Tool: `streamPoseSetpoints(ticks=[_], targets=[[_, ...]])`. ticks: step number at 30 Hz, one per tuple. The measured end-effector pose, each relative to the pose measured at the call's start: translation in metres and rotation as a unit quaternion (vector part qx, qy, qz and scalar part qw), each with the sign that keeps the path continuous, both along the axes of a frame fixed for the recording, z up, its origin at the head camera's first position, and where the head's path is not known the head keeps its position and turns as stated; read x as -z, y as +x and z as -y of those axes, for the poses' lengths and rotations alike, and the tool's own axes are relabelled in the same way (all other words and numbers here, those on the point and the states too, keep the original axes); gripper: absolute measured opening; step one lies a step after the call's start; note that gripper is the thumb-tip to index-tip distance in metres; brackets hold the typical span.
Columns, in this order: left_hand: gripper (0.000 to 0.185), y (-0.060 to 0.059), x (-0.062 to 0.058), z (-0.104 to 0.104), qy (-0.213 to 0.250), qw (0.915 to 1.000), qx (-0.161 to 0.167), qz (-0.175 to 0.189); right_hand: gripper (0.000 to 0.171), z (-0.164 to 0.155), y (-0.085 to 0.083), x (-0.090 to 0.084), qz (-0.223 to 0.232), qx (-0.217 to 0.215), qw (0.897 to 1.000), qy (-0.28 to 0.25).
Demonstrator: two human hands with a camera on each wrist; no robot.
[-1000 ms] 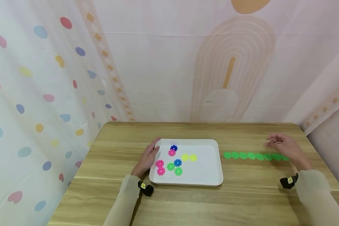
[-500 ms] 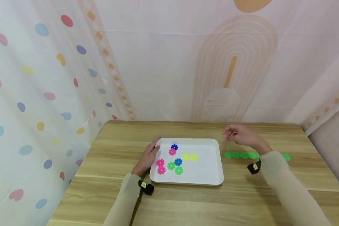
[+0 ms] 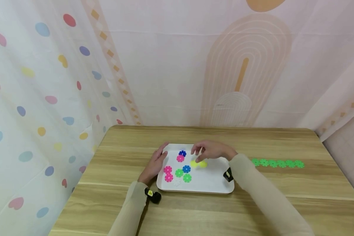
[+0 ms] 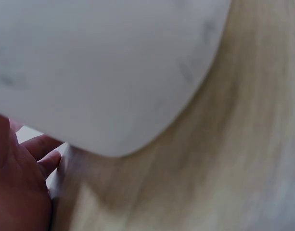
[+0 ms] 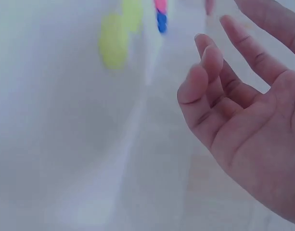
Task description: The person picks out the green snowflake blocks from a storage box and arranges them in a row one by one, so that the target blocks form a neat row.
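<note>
A wooden table (image 3: pixel 194 213) is set in a corner hung with pale curtains (image 3: pixel 47 82), one dotted with coloured hearts and spots, the other printed with arches. A white tray (image 3: pixel 215 183) lies near the middle of the table, and flat, notched plastic discs are scattered in it: two yellow discs (image 3: pixel 203 164) side by side, pink, blue and green ones to their left. A row of green discs (image 3: pixel 278 163) is laid out on the table to the right of the tray, well apart from the hands. The right hand (image 3: pixel 212 151) is held over the tray just above the yellow discs, its fingers (image 5: pixel 210 72) loosely curved and parted, with nothing gripped. The left hand (image 3: pixel 154 164) is rested against the tray's left rim, fingers relaxed and flat, nothing pinched. The yellow discs are judged light, thin and stiff, likely slick on the smooth tray, so they are best taken by the notched edge between thumb and fingertip, perhaps after being tipped or slid.
</note>
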State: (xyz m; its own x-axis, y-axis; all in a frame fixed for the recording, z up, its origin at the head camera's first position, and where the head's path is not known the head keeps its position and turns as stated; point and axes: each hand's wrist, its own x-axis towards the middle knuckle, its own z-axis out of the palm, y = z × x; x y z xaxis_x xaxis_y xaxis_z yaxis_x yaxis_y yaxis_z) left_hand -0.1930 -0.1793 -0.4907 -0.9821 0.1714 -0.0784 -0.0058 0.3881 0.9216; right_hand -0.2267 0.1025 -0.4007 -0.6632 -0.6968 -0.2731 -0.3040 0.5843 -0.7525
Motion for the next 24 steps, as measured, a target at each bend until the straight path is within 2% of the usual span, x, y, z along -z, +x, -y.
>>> streamPoseSetpoints(ticks=[6,11,18,24], targets=[[0.047,0.000,0.000,-0.002,0.003,1.0000,0.001,0.008,0.026,0.032,0.004,0.019,0.004,-0.015,1.000,-0.002],[0.048,0.000,-0.001,-0.002,0.001,1.0000,0.005,-0.001,0.024,0.051,0.006,0.032,-0.007,-0.028,1.000,0.000],[0.047,0.000,0.000,0.000,0.006,0.9999,0.009,0.000,0.023,0.063,0.010,0.046,-0.011,-0.021,1.000,0.014],[0.048,0.001,-0.001,-0.001,0.011,0.9999,0.010,0.002,0.022,0.066,0.014,0.049,-0.022,-0.013,0.999,0.032]])
